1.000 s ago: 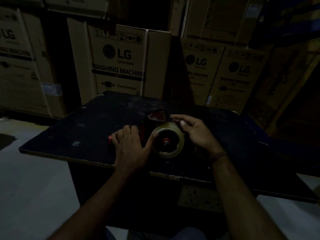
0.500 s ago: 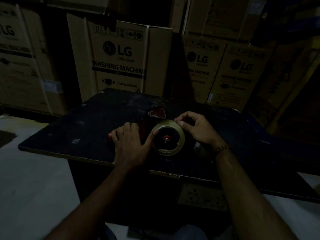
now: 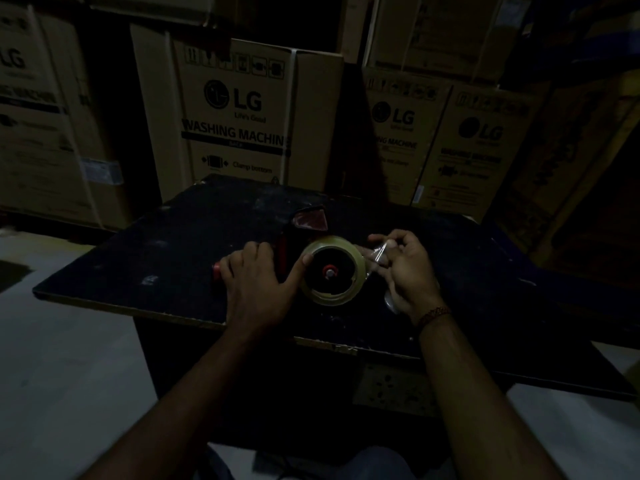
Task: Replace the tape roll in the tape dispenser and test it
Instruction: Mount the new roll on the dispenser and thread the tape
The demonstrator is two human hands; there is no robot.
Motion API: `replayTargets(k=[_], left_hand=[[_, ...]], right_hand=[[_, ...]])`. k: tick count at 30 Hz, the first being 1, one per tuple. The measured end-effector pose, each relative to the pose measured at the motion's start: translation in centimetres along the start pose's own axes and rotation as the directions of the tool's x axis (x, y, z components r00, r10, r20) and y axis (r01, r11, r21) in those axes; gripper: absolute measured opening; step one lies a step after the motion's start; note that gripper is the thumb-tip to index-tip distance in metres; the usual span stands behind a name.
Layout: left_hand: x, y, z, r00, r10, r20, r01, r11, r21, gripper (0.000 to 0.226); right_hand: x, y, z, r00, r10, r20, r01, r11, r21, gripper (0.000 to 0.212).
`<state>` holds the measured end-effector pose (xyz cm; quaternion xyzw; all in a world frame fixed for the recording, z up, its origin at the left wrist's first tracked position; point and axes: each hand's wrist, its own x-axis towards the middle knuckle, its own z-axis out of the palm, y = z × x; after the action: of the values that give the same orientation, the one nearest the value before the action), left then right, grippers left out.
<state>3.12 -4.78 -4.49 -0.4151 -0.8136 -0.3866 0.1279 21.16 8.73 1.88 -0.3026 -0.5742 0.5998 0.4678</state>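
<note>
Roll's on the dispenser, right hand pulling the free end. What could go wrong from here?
1. The clear tape end pinched by the right hand looks crumpled; it may stick to itself or the fingers before threading.
2. The left hand only presses the red tape dispenser flat on the dark tabletop; a hard pull could drag it.
3. Light is dim, so the path toward the dispenser's front flap is hard to see; misthreading seems likely.

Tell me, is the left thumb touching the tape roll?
Touching. In the head view the left hand reaches its thumb across to the left rim of the tape roll, with the thumb tip overlapping the rim and no gap visible.
</note>
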Motion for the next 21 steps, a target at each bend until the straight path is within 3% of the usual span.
replayTargets(k=[4,16,21], left_hand=[[-0.1,-0.1,0.1,1.0,0.0,-0.011,0.0,1.0,-0.02,0.063],[0.1,-0.1,0.0,1.0,-0.015,-0.024,0.015,0.999,-0.029,0.065],[0.1,-0.1,0.0,1.0,-0.01,-0.027,0.01,1.0,0.005,0.069]], right_hand=[[0.1,-0.3,-0.1,0.993,0.107,-0.051,-0.101,0.989,0.11,0.018],[0.8,-0.1,1.0,0.914,0.241,-0.326,-0.228,0.971,0.076,0.023],[0.6,-0.5,0.1,0.91,0.224,-0.35,-0.234,0.972,0.013,0.023]])
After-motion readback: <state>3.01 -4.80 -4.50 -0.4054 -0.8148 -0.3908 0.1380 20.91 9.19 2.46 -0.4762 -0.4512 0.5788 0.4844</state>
